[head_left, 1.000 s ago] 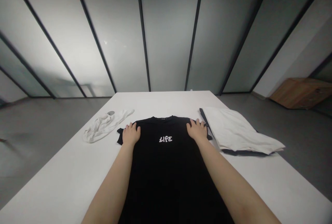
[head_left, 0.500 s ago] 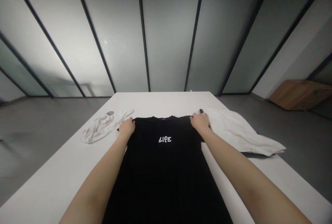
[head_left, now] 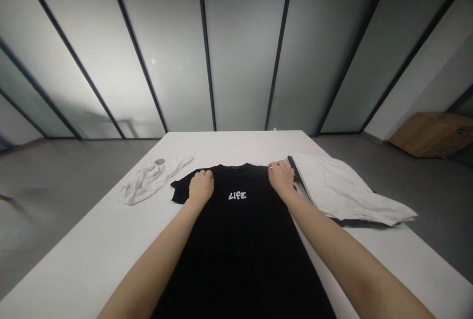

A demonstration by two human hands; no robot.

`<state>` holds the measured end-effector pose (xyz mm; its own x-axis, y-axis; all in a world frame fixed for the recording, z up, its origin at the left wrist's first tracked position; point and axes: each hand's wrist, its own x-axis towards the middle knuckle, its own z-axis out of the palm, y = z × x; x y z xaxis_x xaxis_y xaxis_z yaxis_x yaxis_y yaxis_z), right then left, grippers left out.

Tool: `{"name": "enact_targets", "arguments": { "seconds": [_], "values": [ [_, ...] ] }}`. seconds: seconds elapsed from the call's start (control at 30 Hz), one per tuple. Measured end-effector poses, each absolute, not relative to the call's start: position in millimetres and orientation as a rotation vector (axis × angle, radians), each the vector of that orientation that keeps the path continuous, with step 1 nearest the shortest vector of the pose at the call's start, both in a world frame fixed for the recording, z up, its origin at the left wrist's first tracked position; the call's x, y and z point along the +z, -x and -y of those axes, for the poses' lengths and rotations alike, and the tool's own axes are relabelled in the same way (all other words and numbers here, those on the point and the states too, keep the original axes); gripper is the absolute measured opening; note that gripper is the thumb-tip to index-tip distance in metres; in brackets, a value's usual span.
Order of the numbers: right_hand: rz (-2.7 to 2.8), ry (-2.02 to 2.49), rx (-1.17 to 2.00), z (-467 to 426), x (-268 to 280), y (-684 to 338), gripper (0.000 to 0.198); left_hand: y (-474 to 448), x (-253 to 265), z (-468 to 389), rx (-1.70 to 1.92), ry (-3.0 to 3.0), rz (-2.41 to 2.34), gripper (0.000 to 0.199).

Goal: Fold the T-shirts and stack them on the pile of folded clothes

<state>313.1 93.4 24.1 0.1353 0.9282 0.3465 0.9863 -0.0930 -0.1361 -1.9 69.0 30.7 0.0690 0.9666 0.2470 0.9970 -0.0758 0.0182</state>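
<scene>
A black T-shirt with white "Life" lettering on its chest lies spread on the white table, its collar at the far end. My left hand rests on its left shoulder, fingers curled down into the cloth and their tips hidden. The left sleeve lies flat beyond that hand. At the right shoulder, my right hand is closed on the fabric near the far edge, covering most of that sleeve.
Left of the shirt lies a crumpled white cloth, with a small grey disc by its far edge. A white garment with dark trim lies on the right, overhanging the table's side. Frosted glass panels stand behind; a wooden cabinet is far right.
My left hand has moved inward from the left sleeve onto the shoulder, leaving that sleeve uncovered. My right hand has shifted slightly left. The view has turned a little.
</scene>
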Motion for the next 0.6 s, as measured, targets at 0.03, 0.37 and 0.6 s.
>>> {"name": "enact_targets", "arguments": {
  "seconds": [0.03,0.37,0.6],
  "values": [
    [1.905,2.069,-0.16,-89,25,-300,0.031,-10,27,-63,-0.255,2.233,2.004,0.026],
    [1.874,2.13,0.183,-21,-10,-232,0.056,-30,-10,-19,-0.314,2.287,2.018,0.052],
    [1.988,2.189,0.267,6,-9,-252,0.069,-21,-15,9,-0.217,2.217,2.125,0.063]
  ]
}}
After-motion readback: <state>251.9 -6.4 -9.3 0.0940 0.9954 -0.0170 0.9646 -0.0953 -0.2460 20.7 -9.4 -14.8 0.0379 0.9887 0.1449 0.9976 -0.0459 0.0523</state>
